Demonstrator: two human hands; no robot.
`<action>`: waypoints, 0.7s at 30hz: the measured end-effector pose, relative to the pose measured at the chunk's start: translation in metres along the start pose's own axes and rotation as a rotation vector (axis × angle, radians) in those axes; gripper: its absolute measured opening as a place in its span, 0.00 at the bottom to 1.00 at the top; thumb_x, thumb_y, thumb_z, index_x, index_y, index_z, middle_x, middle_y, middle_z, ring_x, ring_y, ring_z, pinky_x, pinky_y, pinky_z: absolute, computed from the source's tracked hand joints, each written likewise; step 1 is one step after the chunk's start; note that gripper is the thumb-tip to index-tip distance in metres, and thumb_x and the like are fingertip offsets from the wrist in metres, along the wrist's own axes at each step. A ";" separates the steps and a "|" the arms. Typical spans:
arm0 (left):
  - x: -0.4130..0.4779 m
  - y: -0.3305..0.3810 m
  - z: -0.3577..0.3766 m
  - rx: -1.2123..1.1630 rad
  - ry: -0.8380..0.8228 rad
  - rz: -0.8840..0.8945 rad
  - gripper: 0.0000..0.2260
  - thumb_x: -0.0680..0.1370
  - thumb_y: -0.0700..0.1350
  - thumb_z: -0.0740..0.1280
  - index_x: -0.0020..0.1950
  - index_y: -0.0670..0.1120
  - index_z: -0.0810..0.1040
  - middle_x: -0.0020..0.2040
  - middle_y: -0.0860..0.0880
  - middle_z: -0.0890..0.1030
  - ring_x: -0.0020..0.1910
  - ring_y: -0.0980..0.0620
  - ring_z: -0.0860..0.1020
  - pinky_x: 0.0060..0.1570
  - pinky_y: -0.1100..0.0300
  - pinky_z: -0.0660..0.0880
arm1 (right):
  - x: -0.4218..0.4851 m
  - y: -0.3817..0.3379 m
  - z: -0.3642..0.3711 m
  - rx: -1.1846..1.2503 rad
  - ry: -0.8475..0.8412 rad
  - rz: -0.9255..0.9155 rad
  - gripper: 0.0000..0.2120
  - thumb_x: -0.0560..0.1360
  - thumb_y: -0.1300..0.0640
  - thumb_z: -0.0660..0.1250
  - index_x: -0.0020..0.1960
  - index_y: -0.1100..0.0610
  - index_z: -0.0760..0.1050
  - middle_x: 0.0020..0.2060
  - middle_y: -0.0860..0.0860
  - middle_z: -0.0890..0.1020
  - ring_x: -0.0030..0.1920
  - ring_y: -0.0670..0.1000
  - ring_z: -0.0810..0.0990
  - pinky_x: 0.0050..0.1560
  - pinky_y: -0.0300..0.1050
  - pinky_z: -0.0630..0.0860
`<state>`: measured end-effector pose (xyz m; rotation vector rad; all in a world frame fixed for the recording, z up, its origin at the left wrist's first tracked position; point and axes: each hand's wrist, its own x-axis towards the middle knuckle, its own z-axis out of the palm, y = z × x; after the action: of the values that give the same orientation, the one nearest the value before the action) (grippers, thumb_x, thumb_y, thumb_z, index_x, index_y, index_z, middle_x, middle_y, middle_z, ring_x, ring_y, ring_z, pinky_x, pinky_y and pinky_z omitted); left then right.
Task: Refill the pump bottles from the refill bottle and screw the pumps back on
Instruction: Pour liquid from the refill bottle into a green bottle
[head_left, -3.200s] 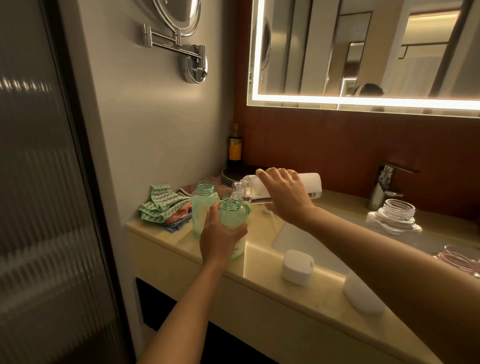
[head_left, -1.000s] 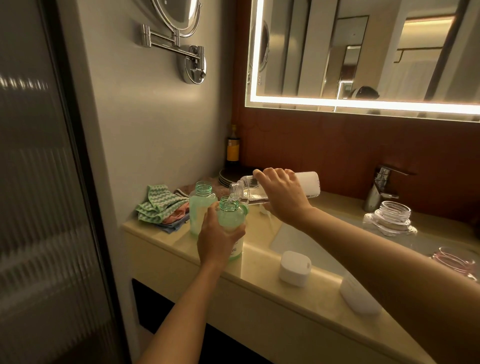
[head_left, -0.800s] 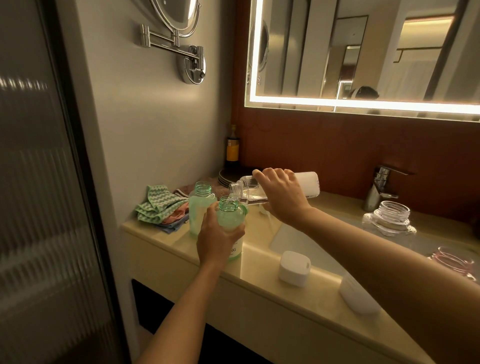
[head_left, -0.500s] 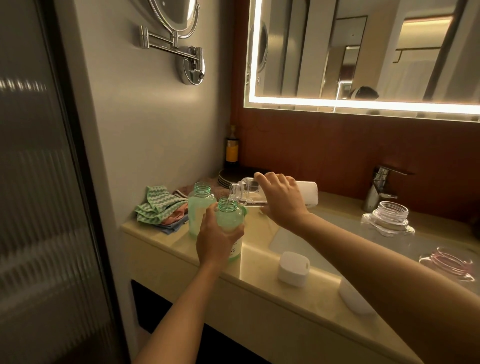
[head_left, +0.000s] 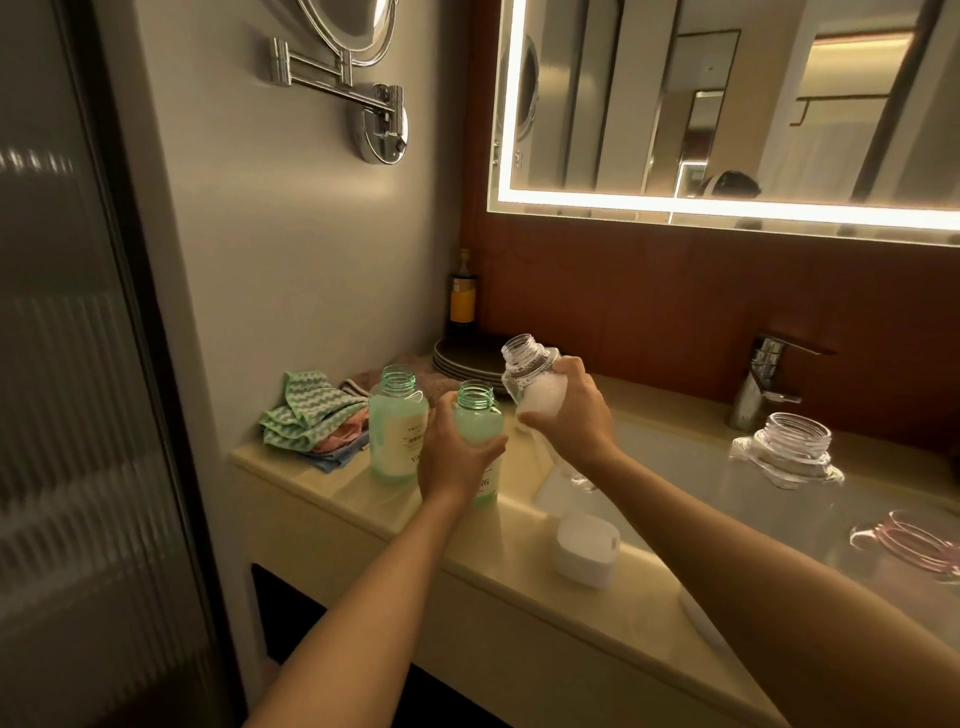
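Note:
Two green pump bottles stand uncapped on the beige counter (head_left: 363, 493). My left hand (head_left: 452, 457) grips the nearer green bottle (head_left: 477, 415), which stands upright. The second green bottle (head_left: 397, 431) stands just left of it, untouched. My right hand (head_left: 571, 415) holds the clear refill bottle (head_left: 532, 379) tilted nearly upright, its open neck pointing up and left, above and right of the held bottle's mouth. No pumps can be made out.
Folded cloths (head_left: 311, 415) lie at the counter's left end, dark plates (head_left: 467, 358) and a dark bottle (head_left: 462, 296) behind. A white cap (head_left: 584, 545) sits on the front edge. The sink holds clear jars (head_left: 789, 452); a faucet (head_left: 763, 374) stands behind.
The refill bottle lay sideways, its mouth at the held green bottle's mouth; my right hand has swung it up to near upright. My left hand keeps its grip.

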<state>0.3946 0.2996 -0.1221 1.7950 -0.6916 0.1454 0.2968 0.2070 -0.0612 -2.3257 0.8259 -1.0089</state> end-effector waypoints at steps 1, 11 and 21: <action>0.003 0.000 0.004 0.018 0.004 0.001 0.37 0.67 0.51 0.75 0.70 0.47 0.62 0.67 0.47 0.70 0.65 0.48 0.69 0.57 0.53 0.70 | 0.000 0.002 0.000 0.030 0.006 0.021 0.32 0.64 0.55 0.76 0.63 0.54 0.65 0.57 0.54 0.74 0.56 0.57 0.73 0.52 0.49 0.72; -0.007 -0.001 -0.006 0.080 0.325 0.182 0.35 0.71 0.66 0.62 0.68 0.43 0.66 0.60 0.41 0.72 0.58 0.45 0.71 0.46 0.58 0.71 | -0.001 0.012 -0.003 0.113 0.014 0.105 0.31 0.65 0.55 0.76 0.62 0.56 0.65 0.57 0.56 0.74 0.53 0.55 0.73 0.51 0.50 0.74; 0.042 -0.055 -0.050 -0.126 0.254 -0.117 0.43 0.66 0.57 0.75 0.72 0.43 0.58 0.68 0.39 0.65 0.64 0.43 0.69 0.62 0.46 0.69 | -0.005 0.009 0.004 0.136 -0.031 0.121 0.32 0.65 0.55 0.77 0.63 0.56 0.65 0.58 0.56 0.74 0.50 0.52 0.71 0.50 0.49 0.74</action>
<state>0.4694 0.3391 -0.1331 1.6554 -0.4047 0.2413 0.2941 0.2047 -0.0710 -2.1451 0.8478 -0.9453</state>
